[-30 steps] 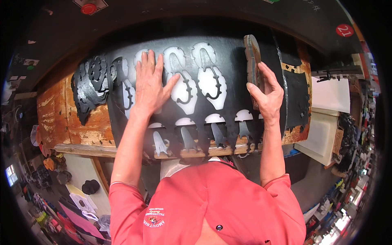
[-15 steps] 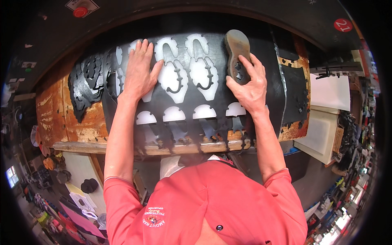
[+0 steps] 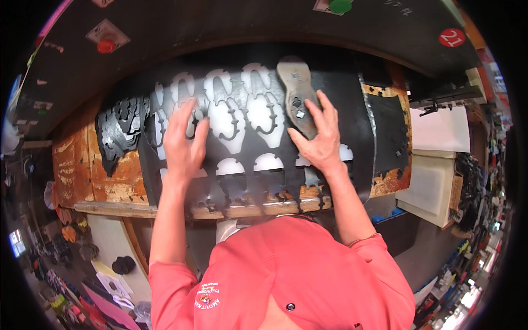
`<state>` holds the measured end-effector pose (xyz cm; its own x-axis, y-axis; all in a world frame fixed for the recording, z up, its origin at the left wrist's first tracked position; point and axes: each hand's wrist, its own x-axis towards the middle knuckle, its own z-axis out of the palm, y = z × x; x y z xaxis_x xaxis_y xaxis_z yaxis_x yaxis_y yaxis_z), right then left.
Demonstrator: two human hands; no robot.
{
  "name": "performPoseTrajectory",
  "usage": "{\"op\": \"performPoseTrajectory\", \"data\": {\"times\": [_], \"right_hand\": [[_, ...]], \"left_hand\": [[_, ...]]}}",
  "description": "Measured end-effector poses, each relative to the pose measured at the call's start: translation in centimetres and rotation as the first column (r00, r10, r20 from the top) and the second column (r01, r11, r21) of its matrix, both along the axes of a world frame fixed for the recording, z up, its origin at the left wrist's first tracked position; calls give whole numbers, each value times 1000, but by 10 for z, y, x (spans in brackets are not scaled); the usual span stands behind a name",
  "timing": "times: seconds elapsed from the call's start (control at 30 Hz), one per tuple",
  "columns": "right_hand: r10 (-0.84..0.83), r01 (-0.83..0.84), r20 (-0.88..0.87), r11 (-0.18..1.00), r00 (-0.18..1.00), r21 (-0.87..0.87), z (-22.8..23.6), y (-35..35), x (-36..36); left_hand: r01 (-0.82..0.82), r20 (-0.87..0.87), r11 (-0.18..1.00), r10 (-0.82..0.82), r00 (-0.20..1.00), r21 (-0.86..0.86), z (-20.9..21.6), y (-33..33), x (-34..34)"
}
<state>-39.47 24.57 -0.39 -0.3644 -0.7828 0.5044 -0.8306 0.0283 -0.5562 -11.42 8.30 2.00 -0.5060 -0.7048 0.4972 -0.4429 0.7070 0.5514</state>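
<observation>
A sole-shaped metal cutting die [image 3: 297, 91] lies on a black sheet [image 3: 346, 115], right of the cut shapes. My right hand [image 3: 320, 140] holds the die's near end, thumb at its left edge and fingers along its right. Left of it, my left hand [image 3: 184, 144] is over the sheet with its fingers apart and nothing in them; motion blurs it slightly, so contact with the sheet is hard to judge. White shows through several sole-shaped cut-outs [image 3: 261, 113] between my hands. A nearer row of rounded cut-outs [image 3: 268, 161] runs along the sheet's front.
Black cut-out scraps [image 3: 118, 129] are heaped on the worn wooden table [image 3: 74, 157] at left. Another dark piece [image 3: 388, 126] lies at the right end. A dark machine beam [image 3: 220, 33] with a red button [image 3: 105, 46] and a green button [image 3: 340, 6] spans the far side.
The die has shifted left, closer to the cut shapes, and turned, with my right hand on it. My left hand has drawn back toward me across the sheet. The whole view has tilted slightly.
</observation>
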Motion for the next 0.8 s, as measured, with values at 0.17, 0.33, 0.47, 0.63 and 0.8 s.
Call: {"op": "performPoseTrajectory", "data": {"times": [0.17, 0.33, 0.47, 0.63, 0.8], "right_hand": [[-55, 55, 38, 999, 998, 1, -15, -4, 1], [-71, 88, 211, 993, 975, -74, -3, -2, -8], [-46, 146, 257, 911, 965, -385, 44, 13, -12], [20, -4, 29, 892, 999, -453, 100, 5, -21], [16, 27, 126, 943, 992, -331, 66, 74, 3]], "left_hand": [[305, -220, 898, -243, 945, 318, 7, 136, 14], [283, -24, 959, -283, 959, 5, -29, 156, 1], [248, -80, 968, -251, 965, -44, -33, 152, 5], [158, -81, 988, -157, 984, 2, -34, 159, 5], [109, -53, 994, -110, 992, -28, -41, 159, 4]]}}
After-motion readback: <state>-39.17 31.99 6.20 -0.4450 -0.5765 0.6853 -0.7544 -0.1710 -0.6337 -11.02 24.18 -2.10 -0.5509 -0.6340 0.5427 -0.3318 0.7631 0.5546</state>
